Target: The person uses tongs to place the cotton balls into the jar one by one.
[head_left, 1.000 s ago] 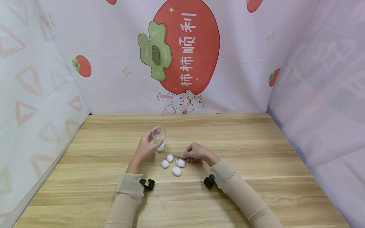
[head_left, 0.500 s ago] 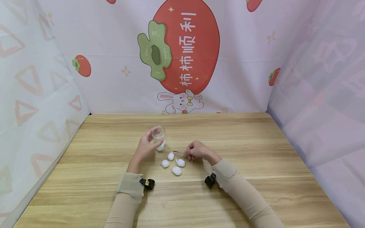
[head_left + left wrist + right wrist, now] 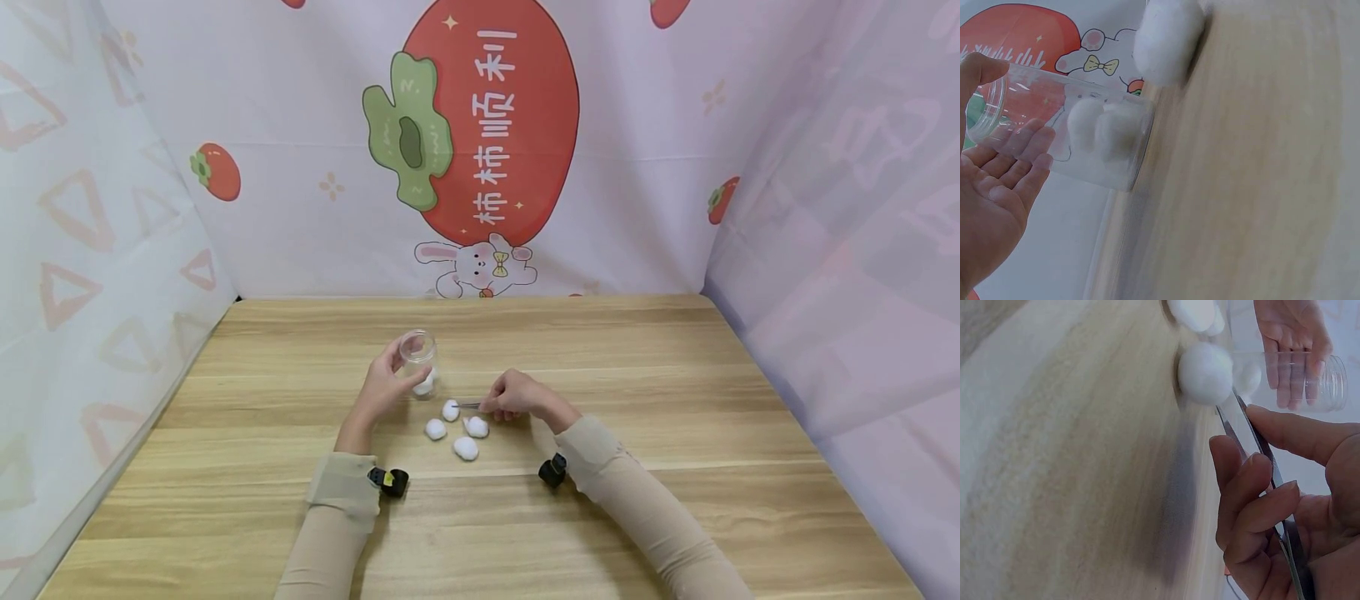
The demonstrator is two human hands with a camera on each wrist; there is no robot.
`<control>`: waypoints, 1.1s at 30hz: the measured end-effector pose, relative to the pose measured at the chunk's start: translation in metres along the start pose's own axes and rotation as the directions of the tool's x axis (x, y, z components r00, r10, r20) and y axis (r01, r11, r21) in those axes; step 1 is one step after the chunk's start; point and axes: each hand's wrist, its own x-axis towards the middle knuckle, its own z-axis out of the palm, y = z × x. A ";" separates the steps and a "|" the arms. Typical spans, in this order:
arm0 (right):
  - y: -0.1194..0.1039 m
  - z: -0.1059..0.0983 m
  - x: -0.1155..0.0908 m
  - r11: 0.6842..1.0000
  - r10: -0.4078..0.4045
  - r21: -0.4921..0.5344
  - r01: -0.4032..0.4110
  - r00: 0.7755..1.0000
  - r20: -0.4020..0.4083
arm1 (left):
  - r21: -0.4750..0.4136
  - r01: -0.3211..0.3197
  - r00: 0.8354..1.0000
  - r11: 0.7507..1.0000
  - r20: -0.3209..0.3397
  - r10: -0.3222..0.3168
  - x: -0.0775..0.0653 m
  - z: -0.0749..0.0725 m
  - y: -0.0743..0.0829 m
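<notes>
My left hand (image 3: 382,387) holds a clear jar (image 3: 417,360) upright on the table, thumb and fingers around its upper part. White cotton balls (image 3: 1116,132) lie in the bottom of the jar. Metal tweezers (image 3: 1261,442) are pinched between the thumb and fingers of my right hand (image 3: 517,395). Their tips point left and overlap the farthest loose cotton ball (image 3: 450,410) in the head view. In the right wrist view the two tips stand slightly apart, right at the edge of that ball.
Other loose cotton balls lie nearer to me: one at the left (image 3: 435,429), one at the right (image 3: 476,427) and one in front (image 3: 466,448). The wooden table (image 3: 600,517) ends at a printed cloth backdrop (image 3: 300,225), with cloth walls on both sides.
The tweezers drew back off the farthest cotton ball half a second ago and are now over it again. That ball has shifted slightly away from me. The left hand and jar stay put.
</notes>
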 end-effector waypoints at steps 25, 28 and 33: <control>0.001 0.003 -0.002 0.996 -0.040 0.081 0.039 0.999 0.008 | -0.022 -0.031 0.999 0.999 -0.017 0.031 0.013 0.002 -0.035; 0.001 0.002 -0.003 0.995 -0.033 0.098 0.033 0.999 0.001 | -0.019 -0.024 1.000 1.000 -0.016 0.024 0.014 0.002 -0.035; 0.000 -0.001 -0.005 0.992 -0.042 0.115 0.044 0.999 -0.019 | -0.025 -0.023 1.000 0.999 -0.009 0.022 0.010 0.001 -0.025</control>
